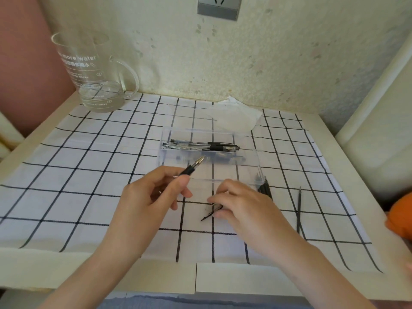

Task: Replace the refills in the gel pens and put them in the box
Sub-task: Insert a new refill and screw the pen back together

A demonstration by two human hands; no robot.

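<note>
My left hand [153, 192] grips a gel pen [192, 167] by its black grip, metal tip pointing up and right over the front of the clear plastic box [256, 166]. Two gel pens [200, 146] lie side by side inside the box near its far wall. My right hand [243, 204] rests on the cloth just in front of the box, fingers curled over a thin black refill [208, 215] that sticks out to the left. A bundle of black refills [265, 189] lies by the box's right front corner. One single refill [299, 208] lies farther right.
A black-and-white checked cloth [89, 175] covers the white table. A clear glass jug [93, 72] stands at the back left. A crumpled white tissue [236, 117] lies behind the box. Something orange [400, 217] sits at the right edge.
</note>
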